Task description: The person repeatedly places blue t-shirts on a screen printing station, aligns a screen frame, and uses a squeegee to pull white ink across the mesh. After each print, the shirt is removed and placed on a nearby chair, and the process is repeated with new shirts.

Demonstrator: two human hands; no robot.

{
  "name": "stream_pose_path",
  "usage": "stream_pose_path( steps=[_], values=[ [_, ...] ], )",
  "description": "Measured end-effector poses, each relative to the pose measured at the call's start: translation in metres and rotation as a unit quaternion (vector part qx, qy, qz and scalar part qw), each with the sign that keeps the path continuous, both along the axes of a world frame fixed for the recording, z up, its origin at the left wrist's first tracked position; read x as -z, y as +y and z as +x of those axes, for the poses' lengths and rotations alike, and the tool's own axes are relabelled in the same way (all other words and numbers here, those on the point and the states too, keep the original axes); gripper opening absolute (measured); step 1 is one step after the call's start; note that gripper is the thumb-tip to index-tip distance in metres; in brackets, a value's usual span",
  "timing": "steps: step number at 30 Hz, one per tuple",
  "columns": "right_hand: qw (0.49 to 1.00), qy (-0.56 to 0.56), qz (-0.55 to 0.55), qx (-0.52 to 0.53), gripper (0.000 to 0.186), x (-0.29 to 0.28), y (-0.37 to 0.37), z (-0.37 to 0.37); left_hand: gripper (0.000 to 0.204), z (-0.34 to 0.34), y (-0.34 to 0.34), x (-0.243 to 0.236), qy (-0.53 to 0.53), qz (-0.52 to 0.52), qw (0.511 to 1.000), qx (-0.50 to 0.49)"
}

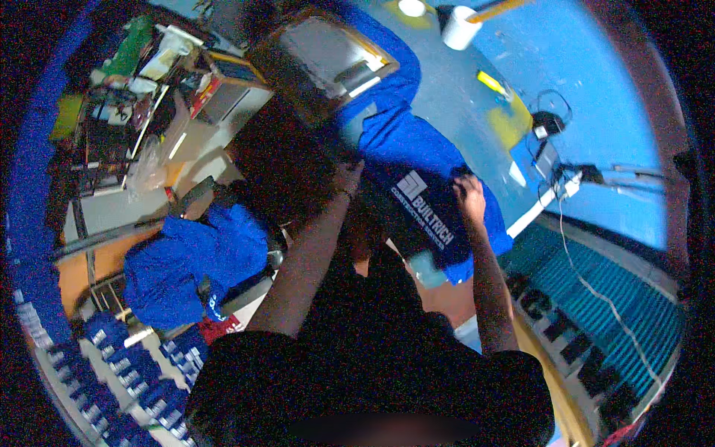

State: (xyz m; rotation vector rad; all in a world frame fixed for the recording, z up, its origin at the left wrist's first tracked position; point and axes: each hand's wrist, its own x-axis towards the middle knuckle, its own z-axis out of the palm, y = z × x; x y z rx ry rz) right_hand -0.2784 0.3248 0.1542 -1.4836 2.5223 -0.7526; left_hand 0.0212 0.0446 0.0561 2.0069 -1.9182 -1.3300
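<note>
In the head view, a blue cloth with a white print point(423, 153) is lying on the blue-grey table point(447, 89), at two o'clock from the centre, its printed part looking dark. The right hand point(469, 195) is resting on its right side with bent fingers; whether it is pinching the fabric, one cannot tell. The left hand point(350, 177) is reaching toward the cloth's left edge, just above the centre at twelve o'clock; shadow is hiding its fingers, so its grip cannot be told. A framed screen point(324, 52) is lying beyond the cloth at twelve o'clock. A white cup point(461, 30) is standing at one o'clock, and a small black box point(547, 125) is sitting at two. More blue clothing point(190, 264) is lying heaped between eight and nine o'clock.
</note>
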Motion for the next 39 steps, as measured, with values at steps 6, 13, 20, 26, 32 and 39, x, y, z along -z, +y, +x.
stream_pose_path(
  steps=[6,13,20,26,32,39],
  values=[
    [0.997,0.011,-0.026,-0.078,0.069,0.033,-0.172,-0.023,0.072,0.006,0.014,-0.032,0.062,0.188,0.98,0.031],
    [0.978,-0.055,0.201,-0.005,0.094,-0.009,-0.219,0.013,0.063,0.01,0.052,-0.057,0.138,0.142,0.98,0.004],
    [0.977,-0.148,0.093,-0.126,0.082,0.017,-0.222,0.013,0.054,0.008,0.079,-0.095,0.257,0.071,0.964,-0.021],
    [0.902,-0.384,0.095,-0.171,0.072,-0.012,-0.186,-0.037,0.046,0.029,0.115,-0.137,0.338,0.011,0.941,-0.025],
    [0.873,-0.466,0.105,-0.096,0.068,-0.157,-0.131,-0.013,0.039,0.057,0.142,-0.194,0.425,-0.07,0.903,-0.012],
    [0.914,-0.368,0.04,-0.167,0.063,-0.372,-0.082,0.115,0.031,0.118,0.183,-0.295,0.517,-0.198,0.832,-0.005]
  ],
)
